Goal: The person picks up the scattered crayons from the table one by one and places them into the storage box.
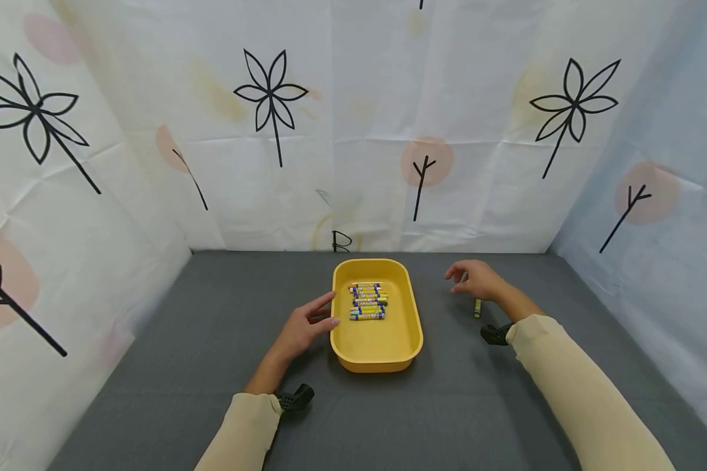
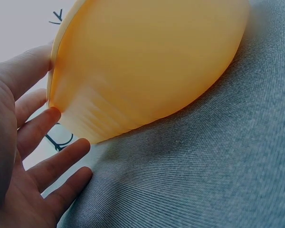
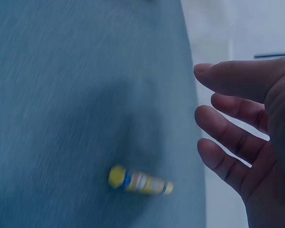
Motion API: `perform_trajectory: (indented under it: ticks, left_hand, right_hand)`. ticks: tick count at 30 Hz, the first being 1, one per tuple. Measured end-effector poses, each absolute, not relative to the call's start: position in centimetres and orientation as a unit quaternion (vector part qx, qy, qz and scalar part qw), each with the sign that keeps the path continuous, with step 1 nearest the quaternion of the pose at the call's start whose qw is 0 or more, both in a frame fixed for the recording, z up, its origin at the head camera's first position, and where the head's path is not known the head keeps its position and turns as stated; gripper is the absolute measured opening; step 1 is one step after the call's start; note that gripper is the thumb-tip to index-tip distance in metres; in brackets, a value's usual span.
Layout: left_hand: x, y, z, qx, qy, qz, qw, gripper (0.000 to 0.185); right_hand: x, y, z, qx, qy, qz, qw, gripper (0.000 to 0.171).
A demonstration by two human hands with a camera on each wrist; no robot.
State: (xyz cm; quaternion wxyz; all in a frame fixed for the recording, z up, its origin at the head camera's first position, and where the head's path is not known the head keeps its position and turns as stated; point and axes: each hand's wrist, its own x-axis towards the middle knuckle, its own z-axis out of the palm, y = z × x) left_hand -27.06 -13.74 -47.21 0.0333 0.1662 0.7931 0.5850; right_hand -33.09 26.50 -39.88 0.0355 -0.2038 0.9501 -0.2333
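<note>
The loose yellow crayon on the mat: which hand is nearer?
Right. The right hand hovers just above the loose crayon; the left hand rests against the yellow tray, across from it.

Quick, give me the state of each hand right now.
Left hand: open, fingers straight against the side of the yellow tray, holding nothing.
Right hand: open, fingers loosely curled above the crayon on the grey mat, not touching it.

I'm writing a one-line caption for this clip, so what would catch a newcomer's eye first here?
The bright yellow tray in the middle of the grey table, with a row of crayons lying in its far half. The left hand rests with straight fingers against the tray's left side, while the right hand hovers, loosely open, above a single yellow crayon lying on the cloth to the tray's right.
</note>
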Motion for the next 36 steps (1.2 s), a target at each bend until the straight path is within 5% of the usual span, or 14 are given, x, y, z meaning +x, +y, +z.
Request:
perform_trajectory:
  ticks: [27, 36]
  left_hand:
    - [-27.0, -13.8, -47.2, 0.168, 0.795, 0.581, 0.036, 0.062]
    - [-25.4, -13.6, -44.4, 0.176, 0.796, 0.577, 0.056, 0.06]
  right_hand:
    - [-32.4, 29.5, -43.1, -0.152, 0.958, -0.237, 0.056, 0.034]
    - [-32.5, 28.6, -43.1, -0.162, 0.956, -0.236, 0.059, 0.018]
